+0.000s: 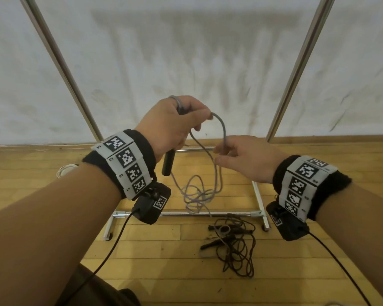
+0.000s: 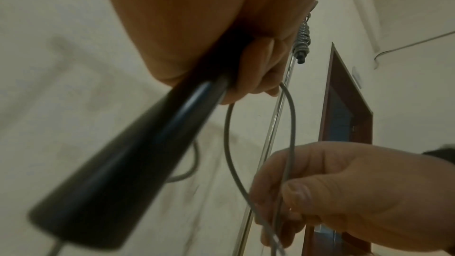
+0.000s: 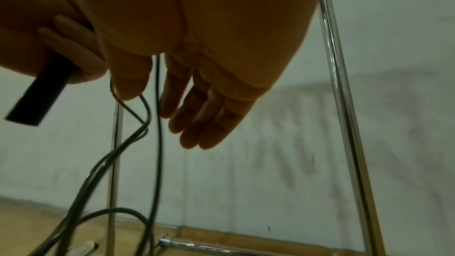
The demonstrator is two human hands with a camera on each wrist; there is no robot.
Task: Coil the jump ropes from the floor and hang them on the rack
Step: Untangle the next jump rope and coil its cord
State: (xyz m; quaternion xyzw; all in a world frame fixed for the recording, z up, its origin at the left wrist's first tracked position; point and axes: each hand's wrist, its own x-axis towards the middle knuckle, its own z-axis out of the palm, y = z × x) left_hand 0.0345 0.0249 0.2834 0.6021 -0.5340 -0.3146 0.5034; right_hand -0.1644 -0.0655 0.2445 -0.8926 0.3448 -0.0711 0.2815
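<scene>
Gripping the tapered black plastic handle (image 1: 169,161) of a thin grey jump rope (image 1: 223,131), the left hand (image 1: 171,124) is keeping its fingers curled round the grip, with a small loop of cord arching out past the knuckles. The right hand (image 1: 245,157) is pinching that cord between thumb and forefinger just below the loop, while its other fingers (image 3: 204,124) are hanging loosely extended. From there the grey cord is trailing down into a loose tangle on the wooden plank floor (image 1: 53,195), in front of the chrome tube rack (image 1: 301,62).

Judging by how it is drooping, the cord is light, limp and fairly smooth, so it is likely slipping easily through a loose pinch and tangling readily; the stiff handle is the surest hold, with each new loop gathered against it. A second, dark brown jump rope (image 1: 237,246) is lying heaped on the floor nearby, not yet touched. In the left wrist view, something coiled with a black tip (image 2: 303,44) is hanging high on the rack, too blurred to identify.
</scene>
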